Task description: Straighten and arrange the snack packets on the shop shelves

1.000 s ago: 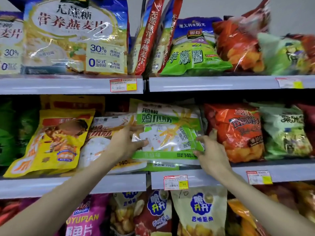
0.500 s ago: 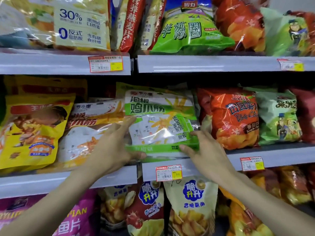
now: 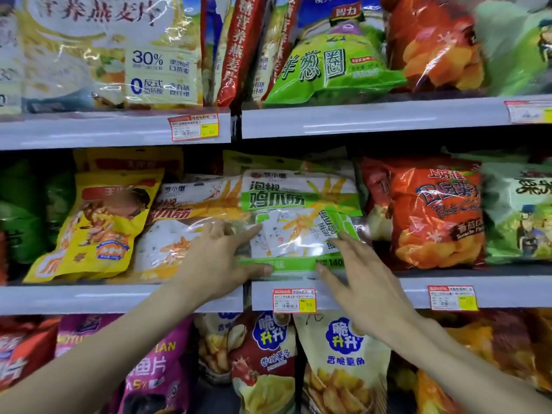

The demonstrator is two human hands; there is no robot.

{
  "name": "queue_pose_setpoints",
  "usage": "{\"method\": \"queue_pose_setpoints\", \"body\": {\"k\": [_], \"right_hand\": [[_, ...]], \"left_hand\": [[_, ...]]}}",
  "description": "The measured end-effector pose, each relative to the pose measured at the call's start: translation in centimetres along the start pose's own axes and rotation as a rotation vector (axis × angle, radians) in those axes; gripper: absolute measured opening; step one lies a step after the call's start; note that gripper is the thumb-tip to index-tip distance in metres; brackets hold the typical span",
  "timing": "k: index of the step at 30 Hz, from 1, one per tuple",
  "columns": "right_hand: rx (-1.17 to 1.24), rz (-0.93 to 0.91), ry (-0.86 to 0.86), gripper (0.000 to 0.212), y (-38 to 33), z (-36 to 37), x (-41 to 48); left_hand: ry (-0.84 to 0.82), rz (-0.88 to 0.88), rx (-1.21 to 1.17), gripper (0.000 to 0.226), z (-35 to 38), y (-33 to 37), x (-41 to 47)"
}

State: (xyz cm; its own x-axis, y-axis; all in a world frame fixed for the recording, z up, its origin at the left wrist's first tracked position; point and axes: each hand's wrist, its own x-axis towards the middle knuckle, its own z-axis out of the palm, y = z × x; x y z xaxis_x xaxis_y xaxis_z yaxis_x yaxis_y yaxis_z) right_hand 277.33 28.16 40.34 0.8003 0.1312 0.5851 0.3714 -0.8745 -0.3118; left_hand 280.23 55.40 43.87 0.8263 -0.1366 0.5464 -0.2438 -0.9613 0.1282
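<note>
The green-and-white snack packet point(image 3: 301, 204) is standing at the middle of the middle shelf point(image 3: 119, 297), facing forward and leaning back slightly, with its bottom edge sitting right at the shelf's front lip. The left hand point(image 3: 218, 261) is resting flat against its lower left corner, fingers straight and slightly spread, the thumb lying along the packet's green bottom strip. The right hand point(image 3: 358, 282) is reaching to the lower right corner with fingers straight and fanned apart; its fingertips are touching the clear front panel and its thumb is meeting the bottom edge. Neither hand is curling round the packet.

Just to the left, an orange-and-white packet point(image 3: 179, 231) is lying tilted, partly tucked behind the green one and under the left hand's fingers. Beside that, a yellow packet point(image 3: 95, 222) is leaning to the left. On the right, an orange crisp bag point(image 3: 433, 213) is standing next to the green-and-white packet, with a pale green bag point(image 3: 519, 216) past it.

A red-and-yellow price tag point(image 3: 294, 300) is hanging on the shelf edge below the hands. On the shelf above, a bright green bag point(image 3: 331, 70) and a large oat bag point(image 3: 113, 49) are sitting. Below, a cream bag point(image 3: 343, 363) and a magenta bag point(image 3: 155, 369) are showing between the forearms.
</note>
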Motion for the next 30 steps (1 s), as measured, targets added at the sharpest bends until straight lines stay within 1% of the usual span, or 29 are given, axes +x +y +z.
{"method": "queue_pose_setpoints", "body": {"k": [2,4,9,14,19,21,23,25,27,30], "right_hand": [[-0.033,-0.048,-0.032,0.061,0.1,-0.4,-0.2],[-0.059,-0.092,-0.069,0.062,0.0,-0.7,-0.3],[-0.088,-0.202,-0.089,0.064,-1.6,-1.5,0.7],[-0.051,-0.319,-0.121,0.066,-6.0,-0.4,0.9],[0.018,-0.43,-0.177,0.057,-12.2,1.6,0.8],[0.054,-0.48,-0.177,0.053,-15.3,2.9,0.8],[0.07,-0.54,-0.182,0.052,-18.9,4.5,0.6],[0.074,-0.6,-0.208,0.052,-22.6,6.2,0.4],[0.067,-0.653,-0.222,0.05,-26.4,8.2,0.3],[0.081,-0.697,-0.258,0.05,-32.1,11.5,0.4]], "left_hand": [[-0.028,-0.027,0.023,0.096,-0.3,1.0,-0.8],[-0.019,-0.042,0.036,0.082,-0.5,1.6,-1.6],[-0.06,-0.069,0.126,0.071,-1.5,2.4,-3.9],[-0.032,-0.194,0.17,0.049,-4.1,1.2,-7.2],[-0.053,-0.36,0.244,0.045,-6.6,-2.3,-11.3],[-0.046,-0.423,0.284,0.045,-7.8,-4.4,-13.1],[-0.074,-0.482,0.325,0.047,-9.2,-7.0,-14.9],[-0.099,-0.551,0.319,0.047,-10.6,-9.8,-16.9],[-0.086,-0.622,0.305,0.048,-12.0,-12.9,-19.0],[-0.089,-0.746,0.292,0.046,-13.7,-17.4,-22.0]]}}
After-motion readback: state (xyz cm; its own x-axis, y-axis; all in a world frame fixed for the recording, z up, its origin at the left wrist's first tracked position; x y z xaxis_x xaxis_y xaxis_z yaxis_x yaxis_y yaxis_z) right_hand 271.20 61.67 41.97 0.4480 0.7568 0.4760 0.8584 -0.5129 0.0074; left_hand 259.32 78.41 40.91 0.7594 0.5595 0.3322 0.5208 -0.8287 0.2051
